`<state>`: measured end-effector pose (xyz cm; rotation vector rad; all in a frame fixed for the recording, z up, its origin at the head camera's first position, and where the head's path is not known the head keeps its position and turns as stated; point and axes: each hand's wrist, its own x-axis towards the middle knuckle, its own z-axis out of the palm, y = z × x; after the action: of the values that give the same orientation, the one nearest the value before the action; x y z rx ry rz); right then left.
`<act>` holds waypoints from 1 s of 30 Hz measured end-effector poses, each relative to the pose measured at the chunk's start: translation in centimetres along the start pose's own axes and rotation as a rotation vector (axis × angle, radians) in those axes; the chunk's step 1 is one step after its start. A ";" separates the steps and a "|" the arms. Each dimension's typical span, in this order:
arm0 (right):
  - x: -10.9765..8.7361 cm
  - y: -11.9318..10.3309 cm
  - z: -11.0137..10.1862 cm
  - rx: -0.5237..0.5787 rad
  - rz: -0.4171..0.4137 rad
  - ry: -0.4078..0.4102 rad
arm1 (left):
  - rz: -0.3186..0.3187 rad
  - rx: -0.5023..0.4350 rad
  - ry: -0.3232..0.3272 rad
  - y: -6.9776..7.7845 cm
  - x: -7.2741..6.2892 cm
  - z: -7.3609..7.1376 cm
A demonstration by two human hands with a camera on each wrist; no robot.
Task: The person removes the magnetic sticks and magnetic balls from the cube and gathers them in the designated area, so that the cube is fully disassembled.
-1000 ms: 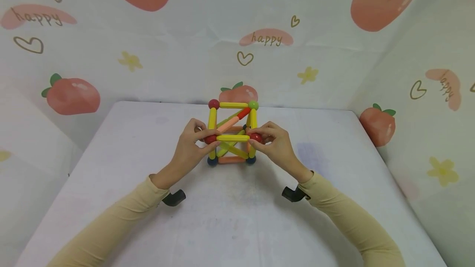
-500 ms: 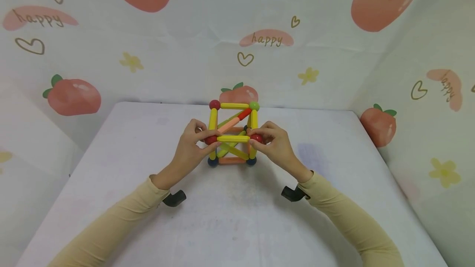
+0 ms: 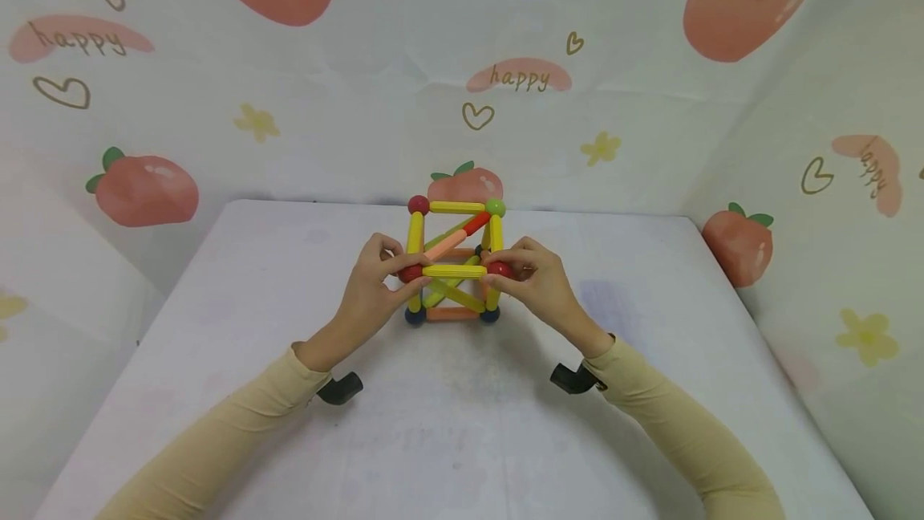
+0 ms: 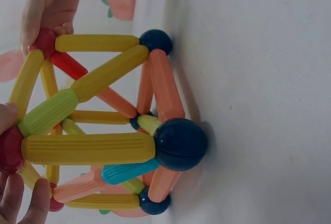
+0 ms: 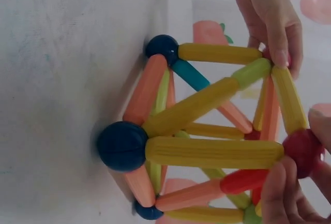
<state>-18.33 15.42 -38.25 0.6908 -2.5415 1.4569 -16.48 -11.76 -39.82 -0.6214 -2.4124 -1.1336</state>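
1. Rod-and-ball frame [image 3: 459, 296] stands on the bench [image 3: 433, 440], around mid-width, toward the far edge; blue balls [image 3: 415, 314] at its base.
2. Left hand [image 3: 370, 279]: fingers pinch the near-left red ball [image 3: 411, 273]. Right hand [image 3: 540, 275]: fingers pinch the near-right red ball [image 3: 500, 270]. Yellow rod [image 3: 455, 271] spans the two.
3. Done, by the look: boxy cage joined up, diagonal rods [image 3: 445, 245] in (some two-tone).
4. Left, my read: maybe a seating check, then letting go. Can't tell if every joint is tight.
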 end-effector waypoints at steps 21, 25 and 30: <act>0.5 1.4 -1.5 0.032 -0.088 -0.171 | -0.001 0.012 0.003 -0.1 0.1 0.1; 0.6 1.6 -1.6 0.030 -0.103 -0.179 | -0.002 0.014 0.000 -0.1 0.1 0.1; 0.7 1.8 -1.6 0.033 -0.099 -0.196 | 0.000 0.012 0.002 -0.1 0.1 0.1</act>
<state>-19.92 17.32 -38.58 0.9955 -2.5850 1.4678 -16.60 -11.69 -39.86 -0.6171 -2.4156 -1.1188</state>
